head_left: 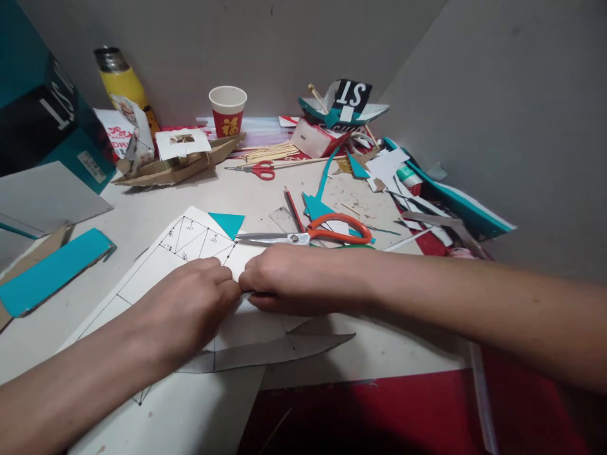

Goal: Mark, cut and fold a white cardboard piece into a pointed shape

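Pinching the paper [145, 278] with my left hand [202, 300] and right hand [294, 277], I have its long axis slanting leftward towards me from both sets of closed fingers [229, 289], left nearer.

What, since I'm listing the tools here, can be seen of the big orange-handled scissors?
The scissors have silvery metal blades, seemingly shut, joined at a round pivot, and an orange, plastic-looking handle; one large loop shows plainly. They lie lengthwise across the view, tip pointing left toward the lined paper, handle by teal scraps, just beyond the right hand. Whether that hand touches them is unclear.
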`<state>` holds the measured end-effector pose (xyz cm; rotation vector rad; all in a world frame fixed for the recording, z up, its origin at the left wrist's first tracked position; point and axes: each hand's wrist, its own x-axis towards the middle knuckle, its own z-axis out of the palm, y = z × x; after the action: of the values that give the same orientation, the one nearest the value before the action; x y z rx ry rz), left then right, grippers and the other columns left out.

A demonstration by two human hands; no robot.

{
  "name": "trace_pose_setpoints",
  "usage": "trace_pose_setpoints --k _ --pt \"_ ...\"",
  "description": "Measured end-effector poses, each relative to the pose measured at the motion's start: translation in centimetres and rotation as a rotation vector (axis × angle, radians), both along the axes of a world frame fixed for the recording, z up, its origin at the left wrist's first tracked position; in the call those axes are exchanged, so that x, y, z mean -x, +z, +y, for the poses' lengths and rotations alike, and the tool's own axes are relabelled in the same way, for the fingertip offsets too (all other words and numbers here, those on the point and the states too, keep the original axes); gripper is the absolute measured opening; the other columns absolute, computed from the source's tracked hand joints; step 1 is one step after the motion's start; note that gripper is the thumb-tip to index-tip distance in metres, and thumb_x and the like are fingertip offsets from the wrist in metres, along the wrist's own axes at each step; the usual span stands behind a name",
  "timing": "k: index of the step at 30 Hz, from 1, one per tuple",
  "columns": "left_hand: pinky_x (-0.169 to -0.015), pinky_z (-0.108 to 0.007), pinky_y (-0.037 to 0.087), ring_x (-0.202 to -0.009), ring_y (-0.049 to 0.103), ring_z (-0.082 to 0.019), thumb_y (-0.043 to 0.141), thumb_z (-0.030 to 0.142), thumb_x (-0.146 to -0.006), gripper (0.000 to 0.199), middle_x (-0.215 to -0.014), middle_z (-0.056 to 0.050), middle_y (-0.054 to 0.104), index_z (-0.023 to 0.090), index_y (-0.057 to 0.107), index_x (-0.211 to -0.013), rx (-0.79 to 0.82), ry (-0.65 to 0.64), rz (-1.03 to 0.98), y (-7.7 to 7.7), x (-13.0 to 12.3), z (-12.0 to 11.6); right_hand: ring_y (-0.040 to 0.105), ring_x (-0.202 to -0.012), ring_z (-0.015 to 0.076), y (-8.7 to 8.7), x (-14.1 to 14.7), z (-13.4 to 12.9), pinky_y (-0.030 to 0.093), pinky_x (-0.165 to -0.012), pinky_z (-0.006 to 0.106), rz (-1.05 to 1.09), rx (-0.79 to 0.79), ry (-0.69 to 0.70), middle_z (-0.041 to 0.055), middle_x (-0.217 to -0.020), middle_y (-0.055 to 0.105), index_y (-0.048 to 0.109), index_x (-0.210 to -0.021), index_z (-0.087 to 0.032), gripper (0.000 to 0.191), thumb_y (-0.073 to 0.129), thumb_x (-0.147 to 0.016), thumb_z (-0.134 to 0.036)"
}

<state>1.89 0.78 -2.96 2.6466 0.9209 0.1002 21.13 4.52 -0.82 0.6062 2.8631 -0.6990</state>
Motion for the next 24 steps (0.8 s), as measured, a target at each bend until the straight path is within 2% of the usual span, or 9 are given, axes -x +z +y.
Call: trace_pose_setpoints --k 2,4,7,10,13,19,21,24 --pt "-0.057 -0.030 0.033 -0.061 0.045 -0.016 0.034 0.012 -0.090 0.035 -0.065 -0.003 0.056 0.019 0.054 -0.062 -0.078 0.044 -0.008 -0.3 -0.1 -0.6 0.052 -0.062 0.0144 -0.3 -0.1 -1.0 0.035 -0.054 0.026 -0.010 -0.074 0.048 0.0029 -0.075 0.065 0.065 -0.080 -0.015 0.015 0.055 -0.088 -0.007" --pt "-0.055 -0.030 0.032 -0.057 0.043 -0.016 0.034 0.014 -0.091 0.036 -0.061 -0.002 0.052 0.019 0.052 -0.060 -0.140 0.106 -0.022 -0.5 -0.2 -1.2 0.052 -0.061 0.0166 -0.3 -0.2 -2.0 0.032 -0.052 0.028 -0.006 -0.155 0.039 0.0043 -0.075 0.063 0.063 -0.081 -0.015 0.017 0.052 -0.091 -0.008" --pt "-0.056 -0.031 0.032 -0.058 0.043 -0.017 0.034 0.015 -0.093 0.036 -0.062 -0.002 0.052 0.019 0.053 -0.063 -0.202 0.053 -0.046 -0.6 0.2 -1.5 0.053 -0.062 0.0182 -0.2 -0.4 -2.8 0.031 -0.050 0.029 -0.027 -0.211 -0.017 0.0054 -0.076 0.062 0.063 -0.082 -0.015 0.018 0.050 -0.092 -0.008" --pt "-0.058 -0.030 0.032 -0.063 0.044 -0.017 0.035 0.012 -0.093 0.033 -0.068 -0.002 0.054 0.018 0.054 -0.068 -0.138 -0.040 -0.065 -0.5 0.9 -1.1 0.056 -0.068 0.0195 -0.1 -0.8 -2.5 0.037 -0.055 0.030 -0.044 -0.181 0.034 0.0056 -0.079 0.062 0.062 -0.088 -0.014 0.011 0.055 -0.087 -0.006" --pt "-0.058 -0.029 0.032 -0.064 0.043 -0.016 0.034 0.009 -0.092 0.032 -0.069 -0.002 0.052 0.019 0.052 -0.067 -0.068 -0.035 -0.085 -0.5 1.4 -0.9 0.057 -0.069 0.0194 -0.3 -1.0 -2.2 0.039 -0.057 0.030 -0.052 -0.187 0.031 0.0059 -0.081 0.062 0.062 -0.091 -0.013 0.012 0.055 -0.085 -0.005" --pt "-0.058 -0.031 0.034 -0.061 0.045 -0.017 0.035 0.009 -0.090 0.033 -0.067 -0.003 0.054 0.018 0.056 -0.066 -0.191 -0.003 0.019 -0.7 0.4 -1.9 0.058 -0.071 0.0219 -0.2 0.0 -4.0 0.037 -0.053 0.029 -0.119 -0.254 -0.030 0.0092 -0.080 0.062 0.063 -0.088 -0.013 0.020 0.044 -0.094 -0.008" --pt "-0.057 -0.031 0.034 -0.060 0.045 -0.018 0.034 0.006 -0.088 0.034 -0.065 -0.004 0.055 0.017 0.057 -0.065 -0.244 -0.021 0.009 -0.6 0.4 -2.2 0.058 -0.072 0.0228 -0.3 0.2 -4.1 0.037 -0.053 0.029 -0.121 -0.288 -0.010 0.0102 -0.080 0.063 0.063 -0.089 -0.012 0.020 0.044 -0.093 -0.007" --pt "-0.060 -0.031 0.038 -0.067 0.050 -0.019 0.037 0.008 -0.090 0.031 -0.070 -0.005 0.059 0.016 0.061 -0.073 -0.154 -0.026 -0.063 -0.4 1.1 -1.8 0.058 -0.071 0.0194 -0.6 -0.3 -3.0 0.040 -0.059 0.029 -0.064 -0.239 -0.008 0.0086 -0.082 0.065 0.064 -0.089 -0.011 0.014 0.050 -0.091 -0.009"
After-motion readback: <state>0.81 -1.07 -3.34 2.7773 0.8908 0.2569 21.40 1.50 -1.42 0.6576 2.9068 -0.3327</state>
